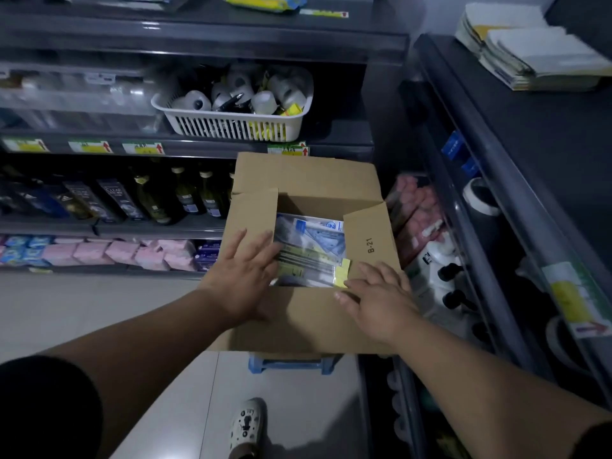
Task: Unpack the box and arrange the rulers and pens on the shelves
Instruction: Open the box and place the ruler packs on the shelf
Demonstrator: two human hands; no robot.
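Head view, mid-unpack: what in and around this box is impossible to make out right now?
Inside the box, head view: its flaps and the left hand cover all but the top packets; pens not identifiable.
Print on the packets, head view: blurred.
The blue support under the box, head view: mostly hidden by the box.
The shelf labels, head view: blurred, unreadable.

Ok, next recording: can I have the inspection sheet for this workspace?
Surface: cardboard box, flaps open, sits on a blue plastic stand.
Job's things: packaged rulers and pens lie inside the box.
Clutter: white basket of small items on the shelf above.
Grippers: left hand flat on the left flap; right hand rests open on the near flap.
Cables: nothing seen.
Surroundings: stocked dark shelves ahead and right; tiled floor.
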